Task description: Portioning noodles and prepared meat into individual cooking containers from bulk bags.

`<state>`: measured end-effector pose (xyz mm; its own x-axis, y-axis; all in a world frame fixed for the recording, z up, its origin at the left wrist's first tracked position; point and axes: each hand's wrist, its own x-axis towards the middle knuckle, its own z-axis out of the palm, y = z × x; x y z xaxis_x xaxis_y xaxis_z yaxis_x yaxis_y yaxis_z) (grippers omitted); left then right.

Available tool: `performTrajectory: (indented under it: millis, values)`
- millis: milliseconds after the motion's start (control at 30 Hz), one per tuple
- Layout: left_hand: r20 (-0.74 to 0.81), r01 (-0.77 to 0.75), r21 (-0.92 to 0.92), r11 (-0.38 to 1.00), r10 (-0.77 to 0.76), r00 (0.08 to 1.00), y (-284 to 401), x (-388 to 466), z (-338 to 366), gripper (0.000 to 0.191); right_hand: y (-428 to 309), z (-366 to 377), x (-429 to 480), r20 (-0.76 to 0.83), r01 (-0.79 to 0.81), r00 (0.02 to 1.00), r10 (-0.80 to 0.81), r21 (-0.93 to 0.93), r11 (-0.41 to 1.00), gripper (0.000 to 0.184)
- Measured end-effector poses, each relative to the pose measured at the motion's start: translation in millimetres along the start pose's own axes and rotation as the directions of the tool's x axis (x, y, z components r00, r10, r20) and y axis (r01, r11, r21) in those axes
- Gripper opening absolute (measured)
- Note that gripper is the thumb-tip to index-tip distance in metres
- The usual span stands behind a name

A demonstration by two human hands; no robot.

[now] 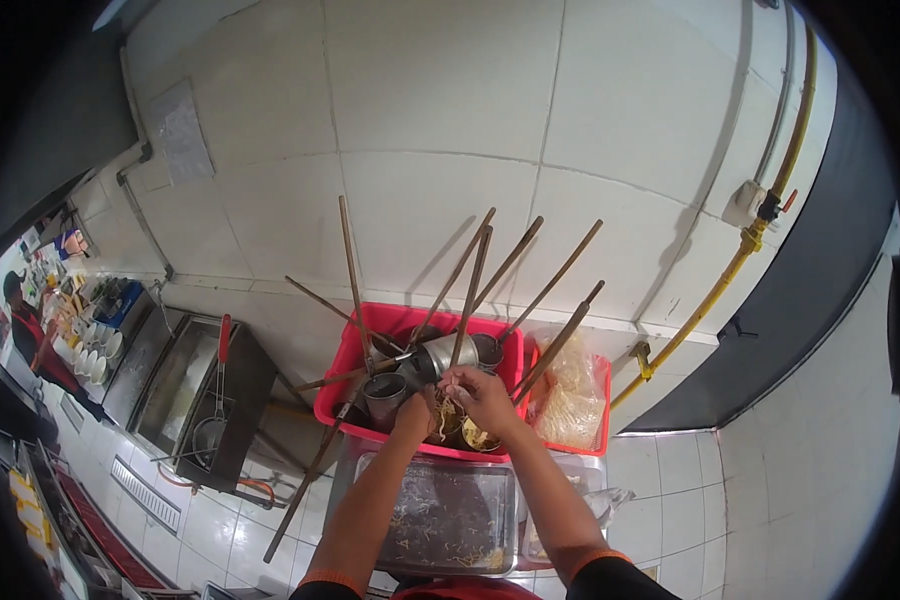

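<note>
A pink-red plastic tub (427, 448) holds several metal cups on long wooden handles, standing and leaning at different angles. My right hand (476, 397) is over the tub's near part, its fingers closed on pale noodle-like strands (447, 420) that hang above a cup. Beside it, my left hand (418, 414) reaches among the cups; its fingertips are partly hidden, and what it touches cannot be made out. A metal cup (385, 390) stands just left of it. Another cup (481, 435), with yellowish strands inside, is below my right hand. In front lies a clear tray (442, 517) with scattered strands.
An orange-red basket (600, 405) with bagged pale food (570, 412) adjoins the tub at right. A metal fryer-like unit (187, 390) with a red-handled strainer (223, 352) stands left. A yellow pipe (701, 307) runs down the wall. A person (36, 337) stands far left near bowls.
</note>
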<state>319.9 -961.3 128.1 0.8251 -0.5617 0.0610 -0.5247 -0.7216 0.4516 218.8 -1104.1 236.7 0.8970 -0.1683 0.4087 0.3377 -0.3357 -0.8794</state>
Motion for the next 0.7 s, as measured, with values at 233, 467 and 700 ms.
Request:
performTrajectory:
  millis: [233, 467, 700]
  values:
    - [-0.152, -0.123, -0.050, 0.991, 0.115, 0.982, 10, -18, -24, 0.021, 44, -7, -4, 0.098, -0.215, 0.940, 0.326, -0.571, 0.792, 0.032]
    - [-0.073, -0.373, -0.074, 0.925, 0.368, 0.927, 4, -30, -29, 0.019, 118, 32, -8, -0.082, -0.129, 0.991, 0.110, -0.836, 0.533, 0.019]
    - [0.000, -0.245, -0.036, 0.969, 0.245, 0.969, 5, -20, -51, 0.012, 68, 21, -5, -0.057, -0.232, 0.972, 0.230, -0.413, 0.880, 0.021]
